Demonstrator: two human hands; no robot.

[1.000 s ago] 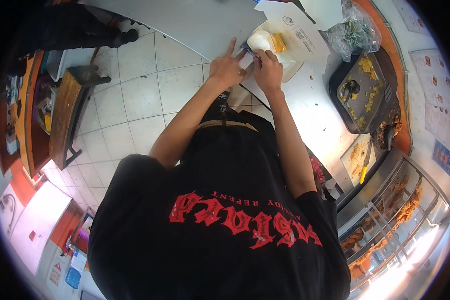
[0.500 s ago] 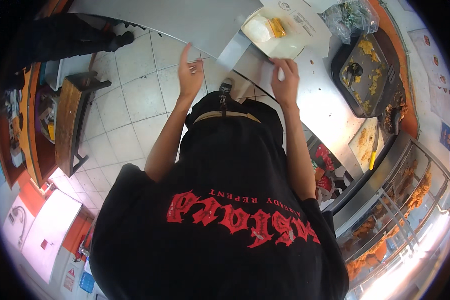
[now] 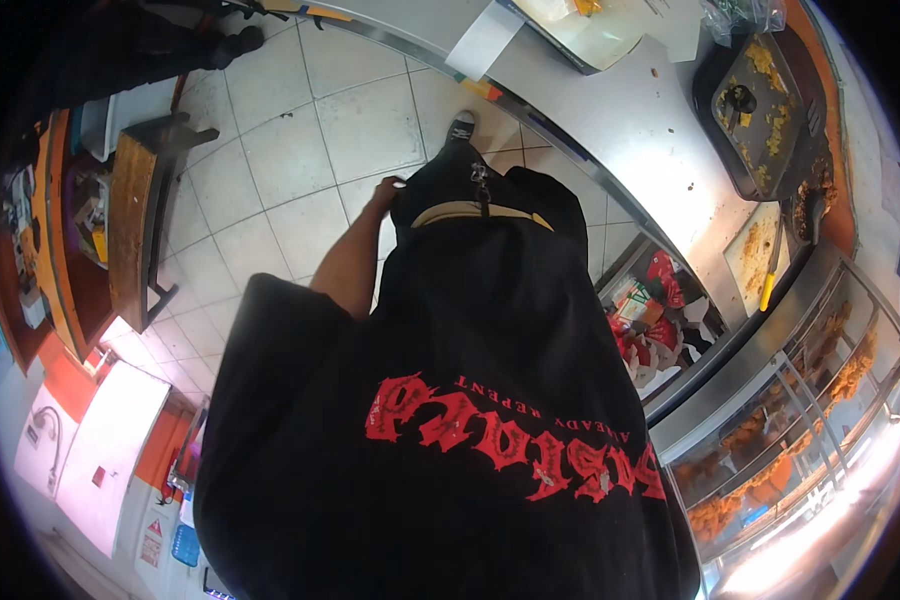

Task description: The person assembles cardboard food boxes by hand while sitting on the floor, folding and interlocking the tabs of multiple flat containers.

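Note:
My left hand (image 3: 386,194) hangs low beside the left leg of my dark trousers (image 3: 425,185), at their edge. Part of its fingers is hidden there, so their closure is unclear. No object shows in it. My right hand and forearm are out of sight. Ahead, on the metal counter (image 3: 610,125), the open cardboard box (image 3: 610,48) is cut off by the top of the view, with a bit of a yellow packet (image 3: 587,6) in it. Neither hand is seen touching the box.
At right lie a dark tray (image 3: 715,110) with yellow scraps, a board (image 3: 742,262) and a yellow-handled knife (image 3: 767,288). A glass cabinet (image 3: 810,400) holds fried food. Red packages (image 3: 660,290) sit under the counter. A wooden bench (image 3: 130,220) and another person's legs (image 3: 140,60) are at left.
Both hands have left the space over the counter's edge. My left hand dropped beside my leg; my right went out of sight. The box and counter now sit higher in view.

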